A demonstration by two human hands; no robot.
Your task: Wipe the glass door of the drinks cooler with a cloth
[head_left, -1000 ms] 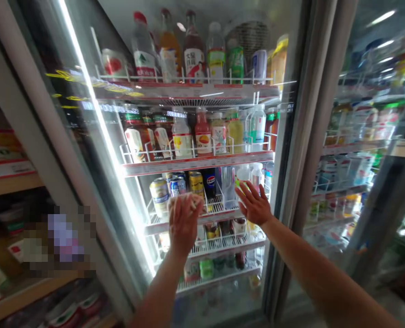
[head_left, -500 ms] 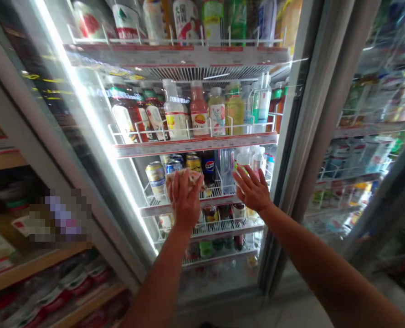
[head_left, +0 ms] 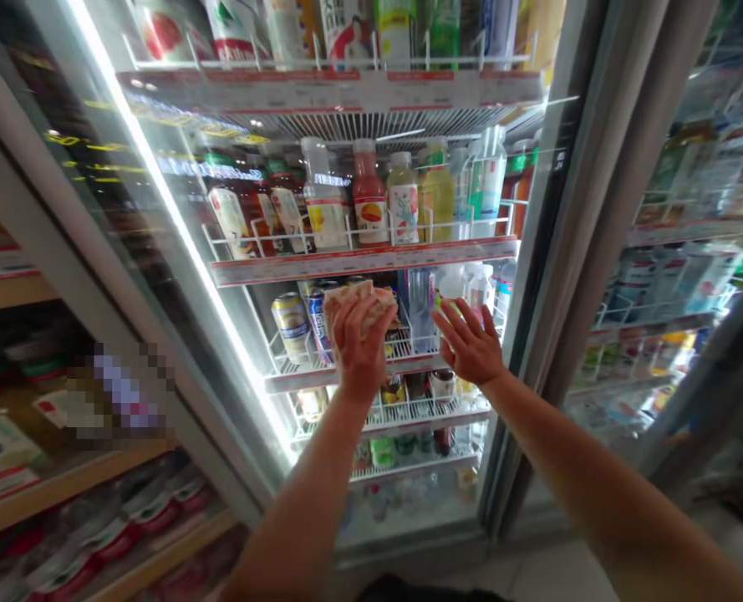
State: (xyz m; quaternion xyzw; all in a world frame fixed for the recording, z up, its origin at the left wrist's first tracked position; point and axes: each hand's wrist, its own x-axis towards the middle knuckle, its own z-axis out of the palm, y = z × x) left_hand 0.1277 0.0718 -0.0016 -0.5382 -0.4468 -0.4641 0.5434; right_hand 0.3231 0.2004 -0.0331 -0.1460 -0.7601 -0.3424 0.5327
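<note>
I face a glass-doored drinks fridge [head_left: 534,276]. My left hand [head_left: 359,347] is closed on a pale crumpled cloth [head_left: 359,298] and presses it to the glass, level with the shelf of cans [head_left: 292,322]. My right hand [head_left: 471,343] lies flat on the same glass, fingers spread, in front of clear bottles [head_left: 477,288]. Above both hands runs a shelf of juice bottles [head_left: 371,201] behind a red price strip [head_left: 358,261].
A bright light strip [head_left: 176,234] runs down the fridge's left edge. To the left stand wooden shelves [head_left: 63,481] with packaged goods. A second glass-door fridge [head_left: 690,234] full of drinks is on the right. Lower wire shelves [head_left: 409,414] hold small cups.
My left hand has moved the cloth up and to the right across the glass. The right hand has stayed spread on the door. The view has dropped lower on the fridge.
</note>
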